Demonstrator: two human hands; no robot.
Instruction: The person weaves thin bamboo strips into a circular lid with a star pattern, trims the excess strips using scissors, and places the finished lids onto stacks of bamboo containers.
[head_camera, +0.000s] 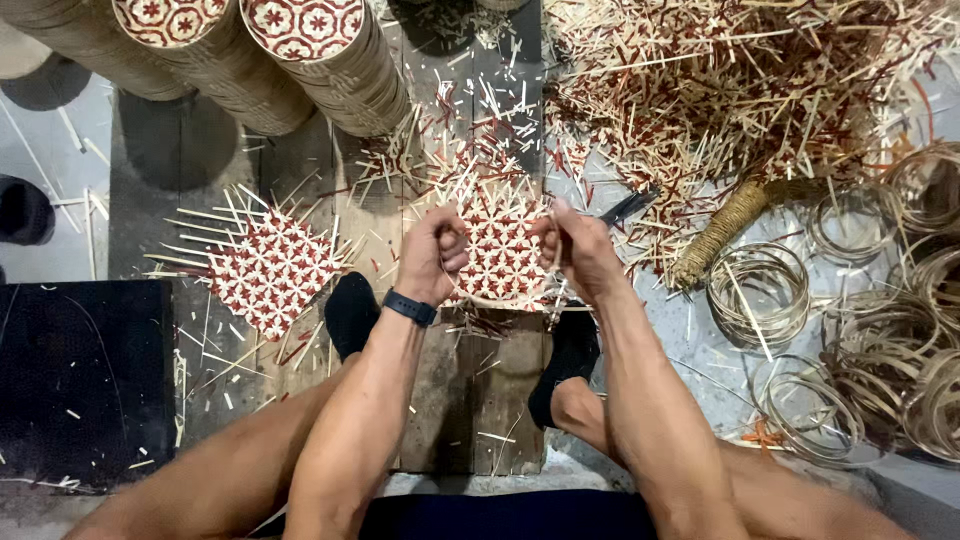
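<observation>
Woven mat (500, 250), red-and-cream star pattern w/ loose strip ends sticking out all round, sits at the middle of the wooden board (470, 400), held up btwn both hands w/ a thin bent hoop (490, 300) curving under its near edge. Biggest thing in view otherwise: pile of cut red and pale strips (720, 90) over the floor past the board's far right corner. Next, stacks of finished round woven pieces (330, 60) lie on their sides at the board's far left edge, patterned faces showing. Black panel (85, 380) lies on the floor off the board's near left side. Coils of thin rings (880, 340) crowd the floor to the right, w/ a twine-wrapped bundle (715, 235) just beside them. Second woven mat (270, 270), same pattern, lies flat near the board's left edge, apart from the hands. Feet in black socks (350, 312) rest on the board below the work. Left hand (432, 255), dark band on wrist, is closed in a fist on the mat's left edge; right hand (578, 250) is closed round the mat's right edge and hoop. Dark scissors (628, 207) lie just beyond the right hand.
</observation>
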